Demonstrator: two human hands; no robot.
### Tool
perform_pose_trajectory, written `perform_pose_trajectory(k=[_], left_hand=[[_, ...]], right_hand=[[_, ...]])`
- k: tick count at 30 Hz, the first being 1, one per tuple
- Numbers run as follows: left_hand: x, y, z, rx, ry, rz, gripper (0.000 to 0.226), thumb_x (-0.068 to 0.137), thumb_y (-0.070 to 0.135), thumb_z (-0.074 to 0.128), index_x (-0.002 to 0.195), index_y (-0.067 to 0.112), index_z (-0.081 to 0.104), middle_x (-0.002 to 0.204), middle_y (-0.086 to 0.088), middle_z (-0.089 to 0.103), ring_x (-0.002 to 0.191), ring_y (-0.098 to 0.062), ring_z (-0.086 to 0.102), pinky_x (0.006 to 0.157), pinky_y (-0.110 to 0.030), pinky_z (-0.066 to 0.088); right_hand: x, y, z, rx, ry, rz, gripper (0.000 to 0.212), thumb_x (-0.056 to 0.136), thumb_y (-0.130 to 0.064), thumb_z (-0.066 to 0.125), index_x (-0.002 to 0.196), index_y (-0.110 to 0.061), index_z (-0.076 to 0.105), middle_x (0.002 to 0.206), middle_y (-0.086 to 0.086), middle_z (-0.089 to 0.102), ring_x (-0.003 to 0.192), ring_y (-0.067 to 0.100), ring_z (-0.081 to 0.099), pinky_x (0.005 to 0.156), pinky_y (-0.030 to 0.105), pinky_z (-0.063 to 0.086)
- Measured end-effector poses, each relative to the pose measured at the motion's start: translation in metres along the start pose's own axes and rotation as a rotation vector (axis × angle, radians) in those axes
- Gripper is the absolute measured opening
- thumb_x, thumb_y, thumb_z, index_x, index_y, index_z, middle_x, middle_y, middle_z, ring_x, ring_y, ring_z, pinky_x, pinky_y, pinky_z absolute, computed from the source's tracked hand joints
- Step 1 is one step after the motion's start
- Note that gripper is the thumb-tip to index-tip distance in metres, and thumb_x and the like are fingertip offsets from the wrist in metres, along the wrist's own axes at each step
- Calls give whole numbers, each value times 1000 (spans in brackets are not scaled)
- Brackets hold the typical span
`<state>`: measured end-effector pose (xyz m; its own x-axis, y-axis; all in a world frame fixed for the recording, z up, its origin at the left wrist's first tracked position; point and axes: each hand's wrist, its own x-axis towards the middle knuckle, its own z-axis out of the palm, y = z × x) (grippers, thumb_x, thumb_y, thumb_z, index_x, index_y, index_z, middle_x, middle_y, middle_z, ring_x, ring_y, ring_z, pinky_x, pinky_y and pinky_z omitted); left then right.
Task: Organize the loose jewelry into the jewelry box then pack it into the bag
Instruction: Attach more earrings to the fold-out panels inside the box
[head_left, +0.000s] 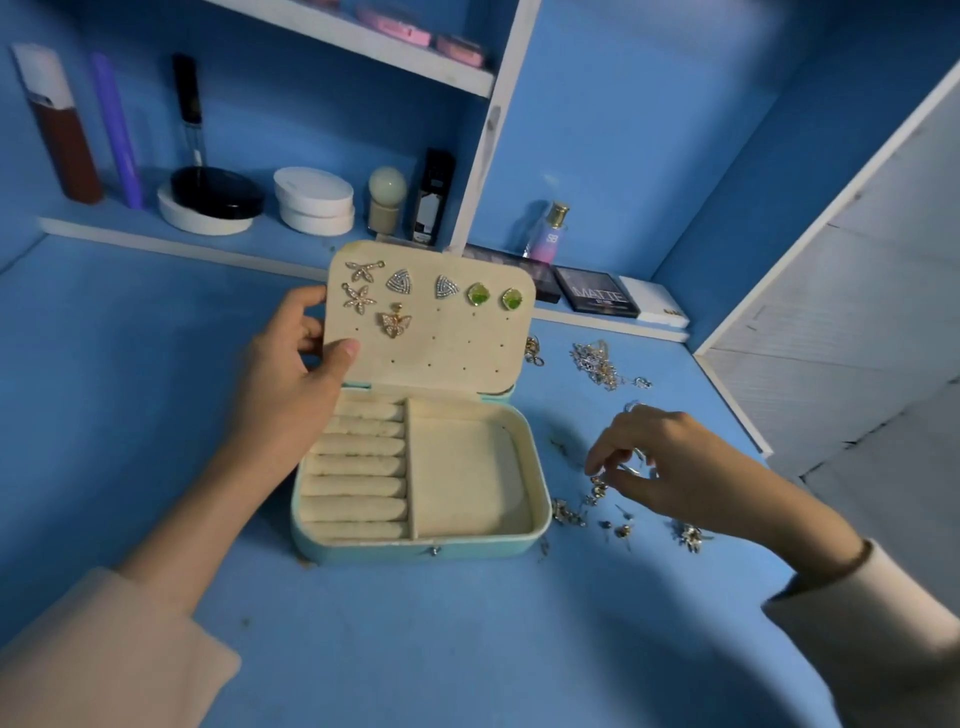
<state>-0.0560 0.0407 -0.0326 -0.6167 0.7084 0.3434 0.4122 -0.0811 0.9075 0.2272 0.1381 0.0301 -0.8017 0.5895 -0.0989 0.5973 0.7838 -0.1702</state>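
Teal jewelry box open; seven earrings in lid (pinned).

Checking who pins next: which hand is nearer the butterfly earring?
Left. The left hand grips the lid just left of the butterfly earring; the right hand pinches loose jewelry right of the box.

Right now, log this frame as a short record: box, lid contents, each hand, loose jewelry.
box: jewelry box open on blue table
lid: upright, seven earrings pinned in it
left hand: holds lid's left edge, thumb on inner face
right hand: pinches a small silver piece right of the box
loose jewelry: scattered on table right of box
bag: not in view
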Motion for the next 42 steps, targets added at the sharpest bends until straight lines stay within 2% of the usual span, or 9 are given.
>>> perform_pose_trajectory(k=[3,6,12,18,27,31,35,39,42], left_hand=[[0,1,0,16,5,11,34,87,1,61,118,12,54,81,14,59,69,16,55,65,2,37],[0,2,0,21,14,6,34,87,2,61,119,12,54,80,10,60,74,6,57,65,1,36],[1,1,1,1,10,-12,34,87,3,61,119,14,53,82,13,59,78,-2,57,70,-10,41],[0,1,1,-5,15,-3,33,87,3,61,114,19,54,84,9,61,78,-1,57,68,-5,40],[2,-2,1,-7,14,6,34,87,2,62,116,17,53,83,14,60,79,-2,58,68,-4,41],[2,-1,1,-11,11,7,34,87,2,62,116,16,54,83,14,60,80,-1,58,67,-2,40],[1,2,0,-17,4,8,34,87,2,61,118,14,53,84,13,60,80,0,58,66,-2,40],[-1,3,0,-24,3,4,34,87,2,61,116,17,53,85,11,61,79,0,58,67,-3,40],[-1,3,0,-22,-1,-2,33,87,4,61,111,25,51,84,16,61,81,-5,59,69,-7,40]], right_hand=[[-3,1,2,4,-24,16,23,84,-11,60,93,-31,68,87,-13,63,87,1,51,73,8,35],[-4,-3,4,37,-20,-16,20,85,-14,61,93,-30,69,87,-12,64,88,1,50,73,6,34],[-4,-13,11,50,-53,-73,21,81,-45,66,97,-32,67,86,-15,57,91,2,47,73,10,36],[-3,-18,14,18,-45,-75,9,83,-34,65,91,-30,66,85,-14,57,89,1,46,79,26,44],[-3,-20,20,16,2,-93,7,82,-34,63,85,-29,67,80,-15,56,85,3,48,72,33,49],[-1,-21,20,14,35,-73,10,78,-34,59,81,-28,66,78,-16,56,82,3,49,70,26,47],[0,-20,10,119,125,-42,9,77,-14,70,77,-21,64,75,-13,59,79,-3,52,69,8,38],[4,-21,-2,228,214,-35,8,78,-15,69,75,-19,62,75,-10,65,72,9,59,69,26,49],[8,-24,-8,361,249,-36,12,77,-2,70,73,-11,63,73,-5,67,70,13,62,73,32,51]])
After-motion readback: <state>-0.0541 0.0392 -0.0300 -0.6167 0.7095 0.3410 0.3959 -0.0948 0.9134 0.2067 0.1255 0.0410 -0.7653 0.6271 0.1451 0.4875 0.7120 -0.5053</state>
